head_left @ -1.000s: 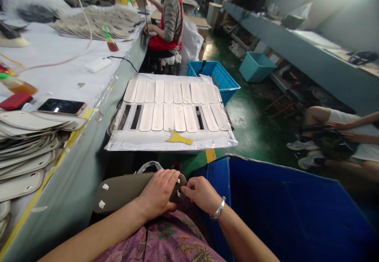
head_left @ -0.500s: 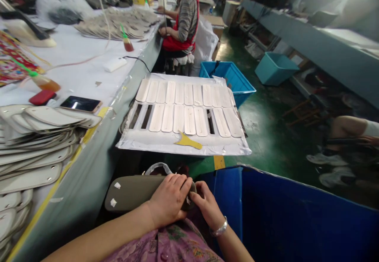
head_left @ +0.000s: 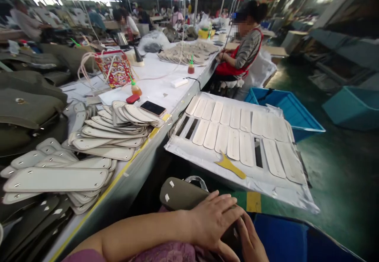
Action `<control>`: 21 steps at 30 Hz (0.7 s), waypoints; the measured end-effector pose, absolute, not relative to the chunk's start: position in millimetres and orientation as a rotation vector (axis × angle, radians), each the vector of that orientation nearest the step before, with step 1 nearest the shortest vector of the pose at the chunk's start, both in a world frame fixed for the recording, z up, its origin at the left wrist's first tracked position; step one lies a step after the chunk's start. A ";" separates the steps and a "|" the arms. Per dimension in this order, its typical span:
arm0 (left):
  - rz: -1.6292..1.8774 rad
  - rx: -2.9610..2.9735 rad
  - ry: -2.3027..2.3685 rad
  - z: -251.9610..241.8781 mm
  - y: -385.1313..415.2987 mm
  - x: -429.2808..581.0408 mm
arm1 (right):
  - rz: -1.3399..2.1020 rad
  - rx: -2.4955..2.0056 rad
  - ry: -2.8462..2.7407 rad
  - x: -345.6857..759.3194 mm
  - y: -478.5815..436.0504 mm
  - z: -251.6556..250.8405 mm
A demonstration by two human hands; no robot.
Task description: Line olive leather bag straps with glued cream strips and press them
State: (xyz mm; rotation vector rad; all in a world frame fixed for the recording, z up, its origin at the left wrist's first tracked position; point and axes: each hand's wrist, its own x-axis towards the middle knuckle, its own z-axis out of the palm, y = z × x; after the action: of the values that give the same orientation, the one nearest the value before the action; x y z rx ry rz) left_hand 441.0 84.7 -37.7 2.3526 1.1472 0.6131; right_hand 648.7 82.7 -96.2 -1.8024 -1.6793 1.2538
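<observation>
A dark olive bag piece [head_left: 185, 194] with two small white patches lies across the lap. My left hand [head_left: 214, 218] rests over its right part, palm down, the fingers extended and lying on the surface. At the piece's right end my right hand [head_left: 250, 234] is bent around the edge, its fingers together against it. Beyond the hands stands a white-covered board [head_left: 195, 153] bearing two rows of pale rounded strips [head_left: 233, 144]. A yellow forked piece [head_left: 231, 166] lies near the board's front edge.
On the left table [head_left: 166, 114] are stacked pale panels [head_left: 56, 179], a phone [head_left: 153, 108], glue bottles [head_left: 136, 88] and olive bags [head_left: 29, 108]. A blue bin [head_left: 281, 234] stands at the lower right, another blue crate [head_left: 296, 110] behind the board. A seated person [head_left: 245, 52] works beyond.
The view has swung up and left, so the board and hands appear further right. My left hand's fingers have straightened over the olive piece; my right hand is still at its end.
</observation>
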 end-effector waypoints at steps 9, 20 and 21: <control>0.792 1.238 1.705 -60.8 33.1 298.7 | 0.240 -0.962 -2.700 542.8 99.0 -47.2; 0.892 1.032 1.499 -74.7 39.9 297.3 | 0.285 -0.708 -3.056 502.2 106.5 -54.4; 0.875 1.039 1.471 -74.5 41.6 293.7 | 0.291 -0.713 -3.058 502.0 106.5 -54.2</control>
State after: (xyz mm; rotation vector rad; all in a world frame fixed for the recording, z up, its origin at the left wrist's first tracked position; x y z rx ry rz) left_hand 293.7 41.6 -74.5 1.0389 1.4712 0.8751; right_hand 502.0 106.5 -54.2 -0.7130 -3.0581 0.2906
